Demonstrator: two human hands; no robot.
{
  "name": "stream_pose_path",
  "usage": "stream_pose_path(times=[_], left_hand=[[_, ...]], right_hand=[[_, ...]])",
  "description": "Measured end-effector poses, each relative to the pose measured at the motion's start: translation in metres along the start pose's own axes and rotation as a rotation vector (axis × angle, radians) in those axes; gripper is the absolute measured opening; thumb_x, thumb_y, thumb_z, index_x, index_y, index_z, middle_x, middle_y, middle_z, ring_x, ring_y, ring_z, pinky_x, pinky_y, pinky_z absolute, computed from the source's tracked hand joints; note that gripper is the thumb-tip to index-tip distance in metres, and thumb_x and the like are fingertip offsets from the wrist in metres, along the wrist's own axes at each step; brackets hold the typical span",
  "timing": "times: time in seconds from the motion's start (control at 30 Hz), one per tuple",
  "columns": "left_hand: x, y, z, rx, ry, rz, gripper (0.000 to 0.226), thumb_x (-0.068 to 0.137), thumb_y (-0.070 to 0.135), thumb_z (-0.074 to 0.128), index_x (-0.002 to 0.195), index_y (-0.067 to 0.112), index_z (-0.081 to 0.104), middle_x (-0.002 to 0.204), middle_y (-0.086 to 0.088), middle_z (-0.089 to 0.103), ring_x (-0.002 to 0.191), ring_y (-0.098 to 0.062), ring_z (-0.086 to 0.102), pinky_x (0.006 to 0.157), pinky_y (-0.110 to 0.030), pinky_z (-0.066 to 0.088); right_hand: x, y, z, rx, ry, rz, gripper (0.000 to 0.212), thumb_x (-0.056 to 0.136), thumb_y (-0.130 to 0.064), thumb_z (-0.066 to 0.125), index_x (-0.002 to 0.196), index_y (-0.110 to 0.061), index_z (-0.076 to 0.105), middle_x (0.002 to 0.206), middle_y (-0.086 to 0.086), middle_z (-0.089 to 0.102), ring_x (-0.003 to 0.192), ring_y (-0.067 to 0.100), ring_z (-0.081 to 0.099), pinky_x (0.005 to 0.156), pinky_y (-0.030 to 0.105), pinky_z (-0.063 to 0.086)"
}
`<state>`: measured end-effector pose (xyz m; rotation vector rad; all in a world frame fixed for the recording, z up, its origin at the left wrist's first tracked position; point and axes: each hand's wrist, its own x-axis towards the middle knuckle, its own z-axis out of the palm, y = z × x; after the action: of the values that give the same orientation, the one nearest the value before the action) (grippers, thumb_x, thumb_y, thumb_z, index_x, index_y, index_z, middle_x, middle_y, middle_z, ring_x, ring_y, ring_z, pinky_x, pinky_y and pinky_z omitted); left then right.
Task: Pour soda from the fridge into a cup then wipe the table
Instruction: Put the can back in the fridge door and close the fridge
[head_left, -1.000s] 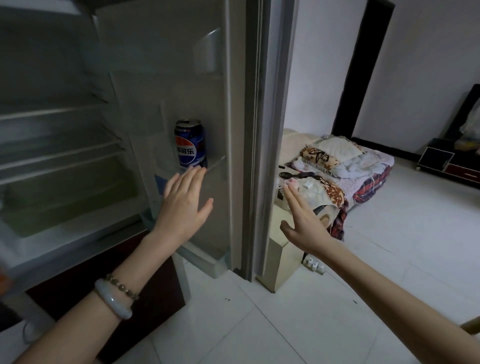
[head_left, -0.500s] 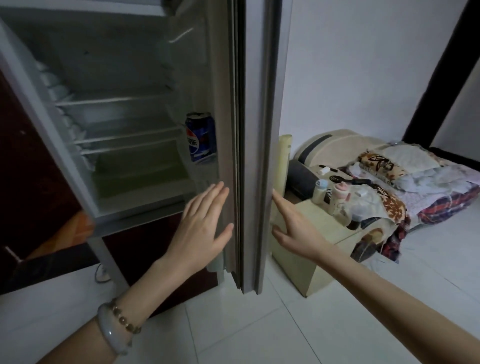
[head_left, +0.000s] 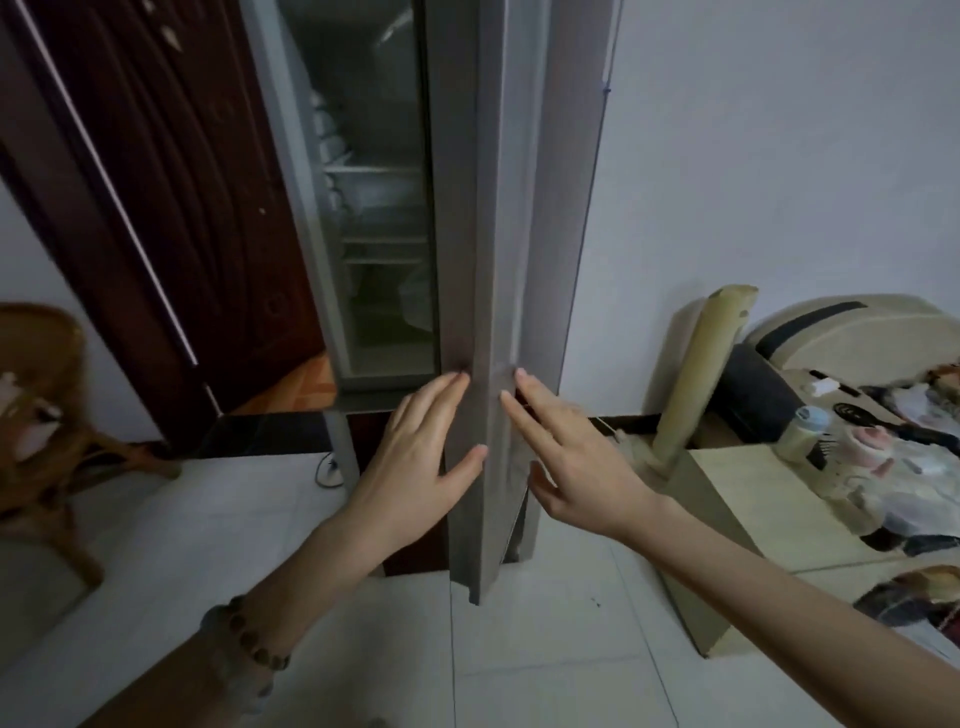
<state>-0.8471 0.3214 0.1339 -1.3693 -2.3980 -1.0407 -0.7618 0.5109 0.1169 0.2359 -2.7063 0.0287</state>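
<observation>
My left hand (head_left: 415, 457) lies flat, fingers straight, against the inner side of the fridge door (head_left: 488, 208), thumb on its edge. My right hand (head_left: 576, 467) is spread as well, fingertips touching the door's outer side. The door stands edge-on to me, ajar; the fridge (head_left: 298, 182) shows its shelves (head_left: 382, 240) through the gap on the left

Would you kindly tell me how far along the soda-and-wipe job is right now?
Done: the fridge door stands open, with shelves showing inside. In hand: the left hand and right hand lie flat on either side of the door's edge, holding nothing. Left: no soda or cup is in view, so fetching, pouring and wiping all remain.
</observation>
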Motion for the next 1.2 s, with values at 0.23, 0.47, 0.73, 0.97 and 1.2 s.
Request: stream_pose_path(times=[0.23,0.47,0.73,0.97,1.2], left_hand=[[0.018,-0.076,-0.035,-0.086,0.145,-0.185,0.064,0.089,0.029,0.06,0.145,0.017,0.031,0.147,0.001,0.034,0.134,-0.015,0.034,0.105,-0.045,0.041],[0.059,-0.176,-0.077,-0.129,0.209,-0.205,0.055,0.086,0.018,0.064,0.138,0.011,0.044,0.12,0.001,0.055,0.109,-0.01,0.055,0.09,-0.006,0.038],[0.128,-0.283,-0.119,-0.307,0.14,-0.219,0.042,0.09,0.013,0.059,0.12,0.039,0.049,0.112,0.013,0.058,0.109,-0.003,0.056,0.093,-0.019,0.043],[0.189,-0.354,-0.136,-0.425,0.071,-0.271,0.027,0.091,0.015,0.058,0.109,0.035,0.055,0.104,0.02,0.061,0.102,0.001,0.058,0.089,-0.018,0.044],[0.238,-0.385,-0.139,-0.38,0.14,-0.301,0.012,0.087,0.016,0.064,0.097,0.022,0.06,0.086,0.016,0.062,0.082,0.006,0.058,0.069,-0.001,0.042]], right_hand=[[0.094,-0.012,0.045,-0.175,0.013,-0.164,0.087,0.071,-0.013,0.058,0.149,-0.009,0.018,0.155,0.019,0.011,0.145,0.031,0.007,0.117,0.044,0.013],[0.197,-0.014,0.092,-0.273,0.038,-0.256,0.093,0.062,-0.012,0.065,0.146,-0.006,0.026,0.154,0.016,0.012,0.143,0.031,0.011,0.116,0.044,0.014],[0.305,-0.015,0.139,-0.372,0.031,-0.217,0.091,0.063,-0.014,0.068,0.145,-0.008,0.03,0.153,0.018,0.02,0.142,0.033,0.02,0.114,0.045,0.015],[0.37,-0.005,0.17,-0.415,0.022,-0.125,0.088,0.064,-0.014,0.067,0.144,-0.008,0.032,0.153,0.019,0.022,0.141,0.031,0.023,0.115,0.045,0.016],[0.408,0.021,0.184,-0.489,0.018,-0.141,0.075,0.071,-0.017,0.064,0.141,-0.008,0.039,0.151,0.016,0.029,0.14,0.029,0.028,0.115,0.045,0.017]])
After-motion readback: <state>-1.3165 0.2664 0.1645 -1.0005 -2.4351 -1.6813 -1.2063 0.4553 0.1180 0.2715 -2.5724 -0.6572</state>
